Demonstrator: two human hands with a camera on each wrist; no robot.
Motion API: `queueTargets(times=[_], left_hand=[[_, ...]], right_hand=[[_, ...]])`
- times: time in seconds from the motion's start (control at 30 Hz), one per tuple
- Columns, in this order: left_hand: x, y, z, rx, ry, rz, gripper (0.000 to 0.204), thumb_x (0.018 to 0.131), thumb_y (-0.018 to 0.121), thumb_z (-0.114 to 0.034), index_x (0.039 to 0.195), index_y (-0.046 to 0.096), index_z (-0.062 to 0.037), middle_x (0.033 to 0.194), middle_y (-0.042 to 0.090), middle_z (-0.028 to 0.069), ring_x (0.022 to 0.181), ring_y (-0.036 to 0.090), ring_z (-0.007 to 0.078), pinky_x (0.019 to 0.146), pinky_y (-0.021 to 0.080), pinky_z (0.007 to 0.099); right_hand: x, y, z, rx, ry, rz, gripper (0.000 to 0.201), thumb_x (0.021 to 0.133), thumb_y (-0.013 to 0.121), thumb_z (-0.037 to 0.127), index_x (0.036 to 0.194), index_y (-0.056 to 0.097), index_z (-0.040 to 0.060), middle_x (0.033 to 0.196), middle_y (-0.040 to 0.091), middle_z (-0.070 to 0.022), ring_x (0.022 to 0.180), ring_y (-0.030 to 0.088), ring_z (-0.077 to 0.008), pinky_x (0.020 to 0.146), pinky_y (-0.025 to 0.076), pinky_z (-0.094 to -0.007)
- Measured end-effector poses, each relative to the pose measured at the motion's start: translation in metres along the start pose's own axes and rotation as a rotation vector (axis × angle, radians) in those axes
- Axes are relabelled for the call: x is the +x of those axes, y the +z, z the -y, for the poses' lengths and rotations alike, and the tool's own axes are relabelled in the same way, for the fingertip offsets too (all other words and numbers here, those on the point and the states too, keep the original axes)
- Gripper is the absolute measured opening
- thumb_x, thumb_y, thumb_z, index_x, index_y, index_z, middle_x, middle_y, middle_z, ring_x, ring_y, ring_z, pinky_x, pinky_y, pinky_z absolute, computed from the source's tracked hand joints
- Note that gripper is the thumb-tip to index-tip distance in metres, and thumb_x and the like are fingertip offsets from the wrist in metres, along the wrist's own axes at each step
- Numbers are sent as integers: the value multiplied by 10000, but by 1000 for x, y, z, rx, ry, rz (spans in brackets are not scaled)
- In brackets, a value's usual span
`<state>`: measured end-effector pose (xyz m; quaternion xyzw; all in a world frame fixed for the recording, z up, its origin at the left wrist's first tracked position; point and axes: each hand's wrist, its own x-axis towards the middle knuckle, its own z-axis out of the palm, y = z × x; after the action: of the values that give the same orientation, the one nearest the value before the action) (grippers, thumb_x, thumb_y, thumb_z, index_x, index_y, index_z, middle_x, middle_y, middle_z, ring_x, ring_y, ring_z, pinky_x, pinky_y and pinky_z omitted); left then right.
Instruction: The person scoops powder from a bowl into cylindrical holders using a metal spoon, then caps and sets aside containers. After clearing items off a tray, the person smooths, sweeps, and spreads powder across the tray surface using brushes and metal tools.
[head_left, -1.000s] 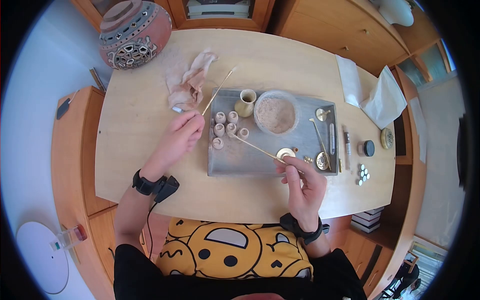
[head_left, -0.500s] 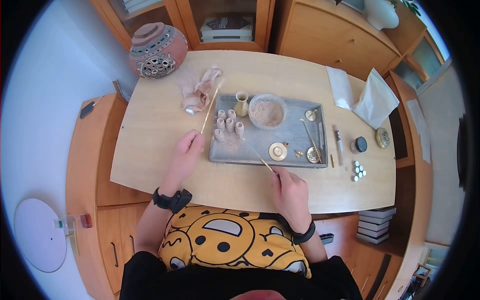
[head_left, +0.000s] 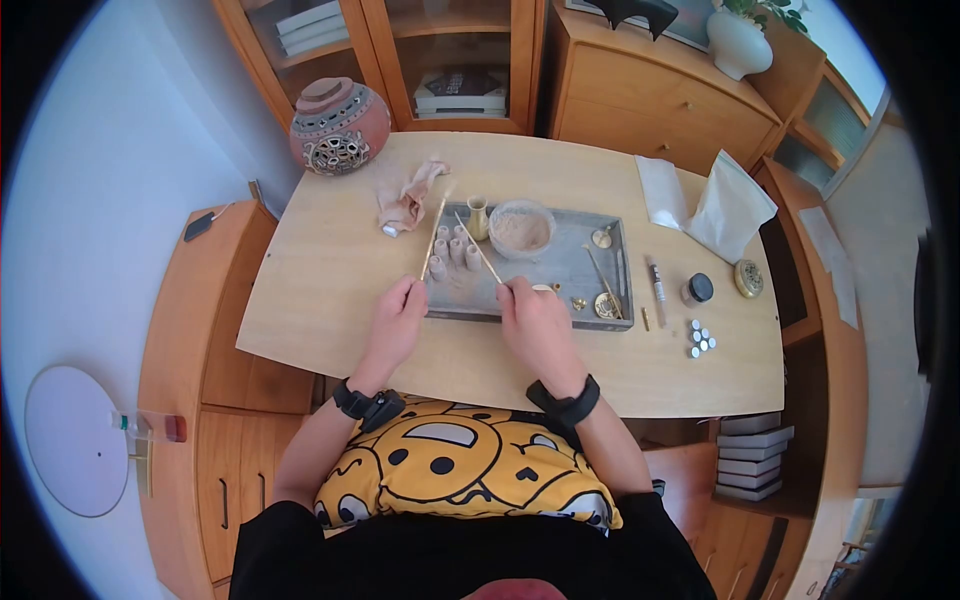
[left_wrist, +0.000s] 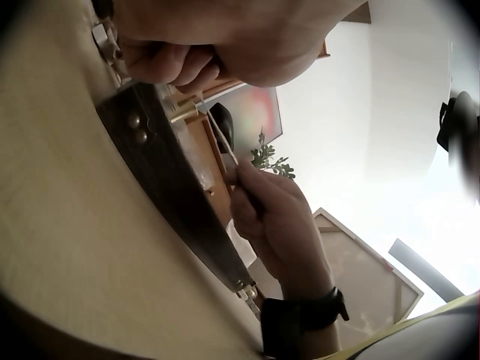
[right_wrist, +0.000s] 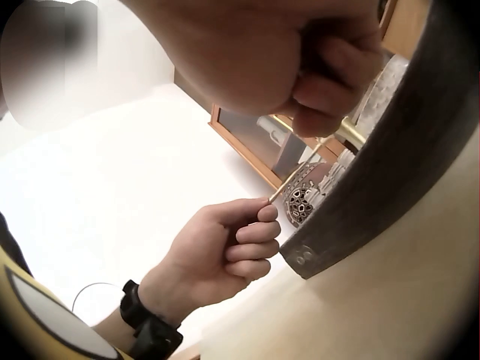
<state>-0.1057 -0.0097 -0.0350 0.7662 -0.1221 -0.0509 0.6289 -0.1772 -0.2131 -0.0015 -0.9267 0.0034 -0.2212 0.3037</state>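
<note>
In the head view, my left hand (head_left: 397, 325) pinches a thin golden stick with a pale tip (head_left: 435, 235), which slants up over the left end of the grey tray (head_left: 575, 265). My right hand (head_left: 540, 328) grips a second thin stick (head_left: 482, 250) at the tray's front edge, its far end above the small clay-coloured jars (head_left: 457, 252). The two hands are apart, a short way from each other. The left wrist view shows the right hand (left_wrist: 274, 221) with its fingers curled round its stick. In the right wrist view the left hand (right_wrist: 217, 255) pinches its own.
On the tray stand a brass vase (head_left: 477, 217), a bowl of powder (head_left: 522, 229) and small brass pieces (head_left: 606, 304). A crumpled cloth (head_left: 410, 203) and patterned pot (head_left: 340, 130) lie beyond its left side. Rightward are a dark-lidded jar (head_left: 698, 289), small vials (head_left: 702, 340) and a white bag (head_left: 733, 210).
My right hand has moved left, closer to the left hand, and its stick now points more steeply upward across the jars. Both hands still hold their sticks. The head view has shifted, showing more of the cabinets.
</note>
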Motion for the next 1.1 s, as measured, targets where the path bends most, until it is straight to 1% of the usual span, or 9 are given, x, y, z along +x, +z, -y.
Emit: queueTargets(times=[0.07, 0.27, 0.47, 0.53, 0.67, 0.77, 0.9, 0.97, 1.1], left_hand=[[1, 1, 2, -4, -22, 3, 298, 1013, 502, -201, 781, 508, -15, 663, 488, 2, 631, 433, 75, 583, 378, 262], [-1, 0, 3, -1, -13, -20, 311, 1003, 512, -208, 765, 519, -8, 647, 505, 15, 612, 448, 86, 570, 384, 277], [-3, -2, -5, 150, -35, 13, 292, 996, 516, -196, 798, 556, 16, 625, 508, 42, 595, 458, 97, 552, 383, 292], [-4, 0, -2, 81, -13, 32, 275, 1018, 502, -182, 786, 507, -34, 664, 440, -36, 628, 402, 53, 563, 332, 228], [-6, 1, -7, 108, -45, 45, 270, 1020, 500, -171, 787, 508, -34, 652, 421, -44, 614, 379, 46, 546, 315, 225], [-7, 1, -6, 21, -80, 26, 270, 1023, 497, -162, 784, 507, -38, 656, 412, -49, 602, 357, 36, 527, 291, 220], [-10, -1, -14, 33, -103, 37, 275, 1027, 492, -158, 782, 503, -35, 656, 406, -52, 593, 344, 29, 518, 276, 218], [-12, -2, -19, 29, -111, 57, 275, 1026, 489, -156, 780, 501, -34, 655, 405, -51, 593, 344, 29, 519, 276, 218], [-11, -3, -21, 54, -106, 17, 277, 1026, 476, -149, 774, 496, -37, 649, 422, -43, 591, 351, 26, 517, 276, 219]], right_hand=[[5, 7, 1, -51, 13, 45, 232, 968, 550, 187, 842, 599, -1, 602, 606, -221, 570, 620, -414, 539, 490, -498], [13, 6, 4, -9, 33, 10, 248, 965, 547, 177, 804, 591, -6, 593, 607, -227, 558, 619, -418, 539, 492, -496], [15, 9, 3, -30, 26, 20, 237, 965, 551, 181, 819, 592, -1, 583, 607, -218, 545, 620, -403, 524, 492, -486], [16, 11, 1, -59, 28, 39, 232, 965, 554, 180, 820, 592, 3, 577, 605, -212, 538, 618, -402, 519, 491, -483], [16, 9, 3, -50, 32, 31, 214, 962, 562, 177, 823, 589, 17, 557, 596, -191, 517, 610, -396, 500, 485, -474], [18, 6, 9, -20, 26, 5, 197, 961, 568, 170, 830, 584, 24, 544, 587, -179, 504, 606, -381, 481, 476, -467], [14, 11, 3, -107, 22, 66, 185, 958, 577, 165, 837, 579, 26, 542, 586, -172, 495, 604, -364, 466, 467, -455], [13, 6, 6, -16, 71, 13, 163, 953, 588, 161, 850, 587, 34, 550, 592, -168, 491, 605, -354, 455, 461, -449], [13, 4, 5, -11, 90, 44, 152, 950, 596, 161, 853, 596, 44, 543, 585, -154, 483, 601, -350, 449, 461, -447]])
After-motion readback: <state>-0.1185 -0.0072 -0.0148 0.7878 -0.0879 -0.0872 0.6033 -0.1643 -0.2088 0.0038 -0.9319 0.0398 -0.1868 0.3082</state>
